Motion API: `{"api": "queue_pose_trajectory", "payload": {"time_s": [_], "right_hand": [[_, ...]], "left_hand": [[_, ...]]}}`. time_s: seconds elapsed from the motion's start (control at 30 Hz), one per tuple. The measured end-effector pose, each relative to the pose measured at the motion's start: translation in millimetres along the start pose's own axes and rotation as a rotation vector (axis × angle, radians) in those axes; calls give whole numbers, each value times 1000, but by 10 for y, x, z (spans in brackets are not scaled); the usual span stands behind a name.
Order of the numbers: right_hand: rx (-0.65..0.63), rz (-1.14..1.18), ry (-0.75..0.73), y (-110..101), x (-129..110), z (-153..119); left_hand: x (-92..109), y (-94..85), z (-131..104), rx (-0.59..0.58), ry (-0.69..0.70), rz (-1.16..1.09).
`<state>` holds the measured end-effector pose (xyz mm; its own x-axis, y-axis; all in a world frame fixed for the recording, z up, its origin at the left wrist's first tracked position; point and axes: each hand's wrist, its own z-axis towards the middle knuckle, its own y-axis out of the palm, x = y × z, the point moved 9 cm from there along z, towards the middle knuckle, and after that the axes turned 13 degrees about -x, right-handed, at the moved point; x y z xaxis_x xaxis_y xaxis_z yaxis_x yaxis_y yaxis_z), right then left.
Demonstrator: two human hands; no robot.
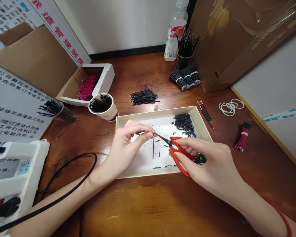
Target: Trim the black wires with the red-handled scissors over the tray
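Left hand [127, 143] pinches black wire [140, 132]; right hand [212, 161] grips red-handled scissors [170, 143]; hands apart.
Beyond left hand, going right: clear cup [65, 113] of black wires, white box [108, 77] with red wires, paper cup [110, 112] of black wires. Wire sits at left thumb and fingertips, over shallow box [202, 125]; scissor tips meet it there, can't tell if blades are closed on it. Ahead, between hands: loose wire pile [144, 97]. Just beyond right hand, in shallow box: black scraps [184, 125]. Farther off: bottle [172, 39], tied black bundles [186, 77]. Right of those: rubber bands [230, 107], red bundle [243, 136].
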<state>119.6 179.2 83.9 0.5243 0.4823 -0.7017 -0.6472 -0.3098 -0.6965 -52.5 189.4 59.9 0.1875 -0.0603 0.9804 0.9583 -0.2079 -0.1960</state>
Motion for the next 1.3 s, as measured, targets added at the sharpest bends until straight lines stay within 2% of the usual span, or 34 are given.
{"api": "queue_pose_trajectory", "payload": {"time_s": [0.8,1.3], "right_hand": [[9,9,-20,10,0,-29],[-9,-15,6,-2,-28,20]], "left_hand": [[17,31,-2,-43,23,54],[17,18,-7,-22,3,61]]}}
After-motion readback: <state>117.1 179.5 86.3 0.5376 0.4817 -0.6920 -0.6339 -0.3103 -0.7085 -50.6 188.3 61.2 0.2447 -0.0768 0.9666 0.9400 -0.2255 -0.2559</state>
